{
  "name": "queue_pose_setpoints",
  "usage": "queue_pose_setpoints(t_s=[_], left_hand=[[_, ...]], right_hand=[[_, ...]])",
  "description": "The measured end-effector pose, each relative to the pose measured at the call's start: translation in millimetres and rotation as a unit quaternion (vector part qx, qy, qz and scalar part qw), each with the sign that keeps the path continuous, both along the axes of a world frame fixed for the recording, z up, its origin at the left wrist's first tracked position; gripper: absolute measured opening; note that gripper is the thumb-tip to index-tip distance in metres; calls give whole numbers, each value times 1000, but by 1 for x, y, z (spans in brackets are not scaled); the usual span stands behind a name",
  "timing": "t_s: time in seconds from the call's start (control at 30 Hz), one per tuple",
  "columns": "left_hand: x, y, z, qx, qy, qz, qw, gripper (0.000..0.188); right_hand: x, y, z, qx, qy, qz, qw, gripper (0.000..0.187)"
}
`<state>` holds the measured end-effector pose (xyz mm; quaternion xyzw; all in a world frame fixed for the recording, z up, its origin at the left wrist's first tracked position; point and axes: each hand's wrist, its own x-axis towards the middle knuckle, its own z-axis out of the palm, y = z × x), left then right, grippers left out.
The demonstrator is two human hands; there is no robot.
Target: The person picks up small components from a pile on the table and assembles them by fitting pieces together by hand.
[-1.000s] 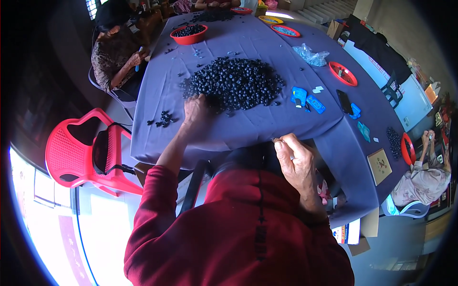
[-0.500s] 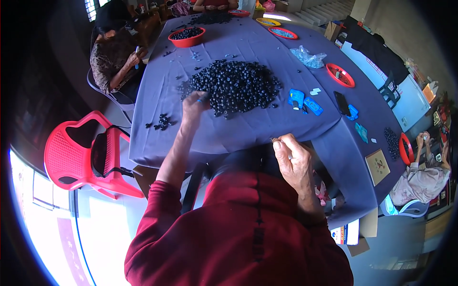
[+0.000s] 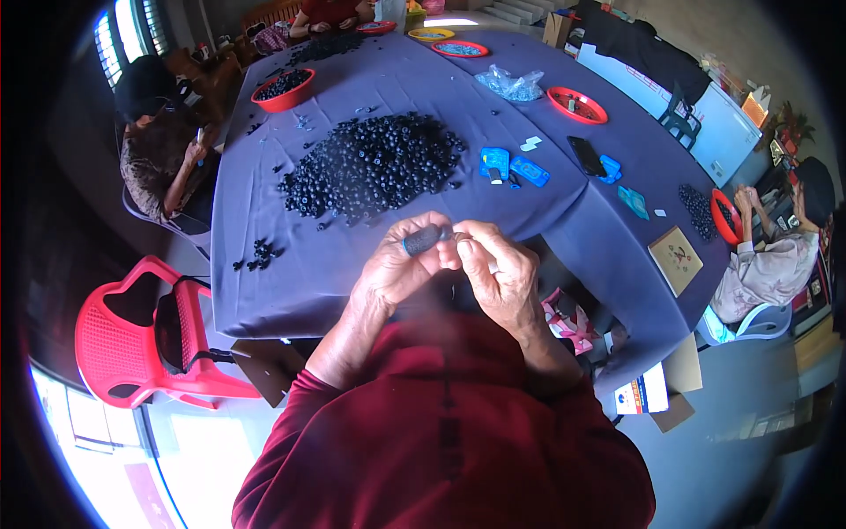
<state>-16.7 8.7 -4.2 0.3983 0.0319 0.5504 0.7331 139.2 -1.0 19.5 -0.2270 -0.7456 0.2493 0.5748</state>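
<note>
**Both hands meet over a small dark cylinder at the near edge of the surface**

The person's left hand [image 3: 401, 264] and right hand [image 3: 493, 273] are raised together in front of the chest, just above the near edge of the purple-covered surface [image 3: 264, 273]. The left hand's fingers [image 3: 421, 227] are curled closed around a small dark cylinder [image 3: 423, 240], which lies across the fingertips and points toward the right hand. The right hand's fingers [image 3: 469, 247] are pinched narrow at the cylinder's end, touching or almost touching it; whether they grip a second small piece cannot be told.

Beyond the hands, in the middle of the surface, lies a big heap of dark round pieces [image 3: 374, 163]. A small cluster of the same pieces [image 3: 260, 254] sits apart near the left edge. To the right of the heap lie two blue flat items [image 3: 511, 166] and a dark phone [image 3: 585, 155]. A red bowl of dark pieces [image 3: 284, 89] stands at the far left, a red shallow dish [image 3: 577, 104] at the far right, and a clear plastic bag [image 3: 509, 85] between them, farther back.

A red plastic chair [image 3: 132, 344] stands on the floor to the left. Another person [image 3: 163, 150] sits at the left side of the surface, and a further person [image 3: 775, 247] sits at the right beside a red bowl [image 3: 724, 217].
</note>
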Motion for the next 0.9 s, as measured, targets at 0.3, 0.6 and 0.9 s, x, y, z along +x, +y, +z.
queue_pose_setpoints(t_s=[0.3, 0.6, 0.9], left_hand=[[5, 6, -6, -39, 22, -37, 998, 35], [8, 15, -7, 10, -60, -71, 996, 23], [12, 9, -7, -10, -45, -59, 997, 31]], right_hand=[[8, -1, 6, 123, -83, -118, 982, 15], [25, -4, 16, -10, -108, -110, 988, 18], [20, -11, 20, -45, -160, -114, 979, 21]])
